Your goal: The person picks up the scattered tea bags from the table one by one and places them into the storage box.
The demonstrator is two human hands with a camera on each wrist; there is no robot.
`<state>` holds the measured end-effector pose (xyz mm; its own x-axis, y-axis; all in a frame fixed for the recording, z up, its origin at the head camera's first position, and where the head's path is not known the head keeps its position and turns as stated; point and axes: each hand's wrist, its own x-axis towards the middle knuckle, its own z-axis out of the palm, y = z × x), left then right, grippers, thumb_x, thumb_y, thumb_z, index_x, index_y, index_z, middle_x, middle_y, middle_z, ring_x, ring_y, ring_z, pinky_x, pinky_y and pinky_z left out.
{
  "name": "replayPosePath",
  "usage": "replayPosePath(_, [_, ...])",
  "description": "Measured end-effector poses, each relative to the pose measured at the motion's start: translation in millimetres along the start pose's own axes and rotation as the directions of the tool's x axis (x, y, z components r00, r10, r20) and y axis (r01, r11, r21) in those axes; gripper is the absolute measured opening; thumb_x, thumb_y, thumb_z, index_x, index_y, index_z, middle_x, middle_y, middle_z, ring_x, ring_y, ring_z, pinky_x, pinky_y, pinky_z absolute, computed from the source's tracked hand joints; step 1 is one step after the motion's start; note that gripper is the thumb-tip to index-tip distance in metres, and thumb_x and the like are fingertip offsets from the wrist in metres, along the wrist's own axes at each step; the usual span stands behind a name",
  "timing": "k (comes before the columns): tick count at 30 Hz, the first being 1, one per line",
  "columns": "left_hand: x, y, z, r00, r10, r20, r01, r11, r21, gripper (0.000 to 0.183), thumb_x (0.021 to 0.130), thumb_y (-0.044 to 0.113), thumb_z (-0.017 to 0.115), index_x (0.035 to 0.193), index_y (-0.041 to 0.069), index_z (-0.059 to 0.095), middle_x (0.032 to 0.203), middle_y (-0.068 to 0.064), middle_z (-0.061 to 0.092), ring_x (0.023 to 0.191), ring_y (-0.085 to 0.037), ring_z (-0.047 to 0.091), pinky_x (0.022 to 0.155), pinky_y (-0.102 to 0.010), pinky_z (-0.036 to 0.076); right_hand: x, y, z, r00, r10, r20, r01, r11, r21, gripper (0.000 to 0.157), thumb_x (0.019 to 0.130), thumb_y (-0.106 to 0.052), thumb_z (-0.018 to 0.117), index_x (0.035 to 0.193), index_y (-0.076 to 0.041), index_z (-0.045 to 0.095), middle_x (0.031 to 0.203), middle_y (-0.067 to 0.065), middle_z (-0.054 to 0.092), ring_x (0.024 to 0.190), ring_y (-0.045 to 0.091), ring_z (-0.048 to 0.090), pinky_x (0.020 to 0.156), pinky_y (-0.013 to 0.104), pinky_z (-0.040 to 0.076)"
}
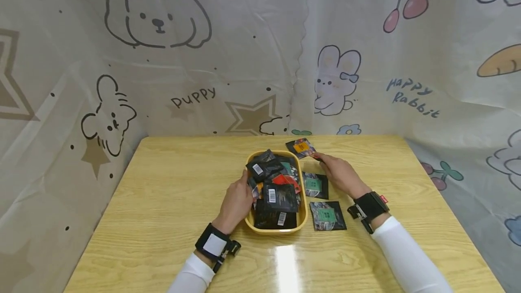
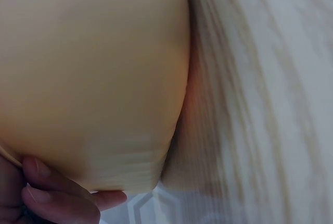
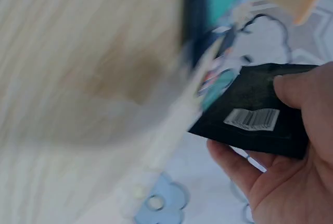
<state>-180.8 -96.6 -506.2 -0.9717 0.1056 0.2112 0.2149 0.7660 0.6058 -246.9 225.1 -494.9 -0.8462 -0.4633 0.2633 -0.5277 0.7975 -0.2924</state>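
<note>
My left hand (image 1: 237, 202) grips the left side of a yellow plastic basket (image 1: 304, 220). In the left wrist view, its fingers (image 2: 62, 206) lie against the basket's smooth outer wall (image 2: 99, 78). Flat black sachets (image 1: 281, 198) fill the basket in a loose heap, some with their barcodes up. To its right, my right hand (image 1: 342, 174) pinches a black sachet (image 3: 255, 99) between thumb and fingers, its barcode side facing the right wrist camera. Right at those fingertips in the head view is a sachet with an orange label (image 1: 301, 147).
Two green-labelled sachets, one farther back (image 1: 315, 186) and one nearer (image 1: 327, 216), lie on the table right of the basket. The wood-grain table (image 1: 175, 193) reaches to a cloth backdrop (image 1: 228, 67) printed with cartoon animals. Glare shows near the table's front.
</note>
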Motion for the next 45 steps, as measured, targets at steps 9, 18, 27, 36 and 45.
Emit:
replayPosePath(9, [3.5, -0.8, -1.4, 0.999, 0.021, -0.025, -0.021, 1.000, 0.004, 0.047, 0.091, 0.005, 0.046, 0.136, -0.007, 0.035, 0.080, -0.010, 0.057, 0.059, -0.015, 0.049, 0.049, -0.031, 0.042, 16, -69, -19.3, 0.967, -0.200, -0.160, 0.218, 0.970, 0.103, 0.044, 0.098, -0.010, 0.041, 0.142, -0.013, 0.034, 0.135, 0.012, 0.046, 0.118, 0.026, 0.044, 0.091, 0.046, 0.042])
replayPosePath(18, [-1.0, -1.5, 2.0, 1.000, 0.000, -0.005, 0.000, 1.000, -0.005, 0.046, 0.092, 0.007, 0.044, 0.135, -0.007, 0.035, 0.093, -0.015, 0.060, 0.064, -0.015, 0.051, 0.053, -0.032, 0.045, 18, -106, -12.9, 0.925, -0.333, -0.184, 0.356, 0.927, 0.114, 0.052, 0.095, -0.009, 0.046, 0.144, -0.016, 0.029, 0.143, 0.008, 0.035, 0.129, 0.020, 0.029, 0.099, 0.044, 0.034])
replayPosePath(27, [-2.2, -2.4, 3.2, 1.000, 0.016, -0.025, -0.016, 1.000, 0.010, 0.045, 0.091, 0.005, 0.046, 0.132, -0.009, 0.038, 0.092, -0.018, 0.062, 0.067, -0.016, 0.052, 0.056, -0.035, 0.047, 17, -114, 4.3, 0.927, -0.373, -0.025, 0.374, 0.923, 0.086, 0.053, 0.097, -0.027, 0.046, 0.145, -0.017, 0.027, 0.147, 0.012, 0.028, 0.132, 0.027, 0.023, 0.102, 0.057, 0.023])
replayPosePath(36, [-1.6, -2.5, 2.9, 0.999, 0.023, -0.046, -0.023, 1.000, 0.011, 0.047, 0.090, 0.005, 0.046, 0.133, -0.010, 0.037, 0.099, -0.022, 0.062, 0.071, -0.017, 0.054, 0.061, -0.038, 0.050, 18, -103, -2.7, 0.965, -0.245, 0.091, 0.238, 0.968, 0.085, 0.066, 0.092, -0.056, 0.039, 0.147, -0.027, 0.018, 0.153, 0.005, 0.011, 0.136, 0.026, 0.009, 0.103, 0.062, 0.006])
replayPosePath(45, [-0.7, -0.2, 1.7, 0.999, 0.020, -0.042, -0.020, 1.000, 0.004, 0.046, 0.091, 0.005, 0.045, 0.134, -0.009, 0.037, 0.099, -0.021, 0.062, 0.070, -0.017, 0.053, 0.058, -0.037, 0.049, 43, -39, -13.6, 0.995, -0.096, 0.029, 0.095, 0.994, 0.051, 0.069, 0.090, -0.045, 0.053, 0.147, -0.023, 0.020, 0.151, 0.011, 0.014, 0.132, 0.033, 0.019, 0.103, 0.060, 0.015])
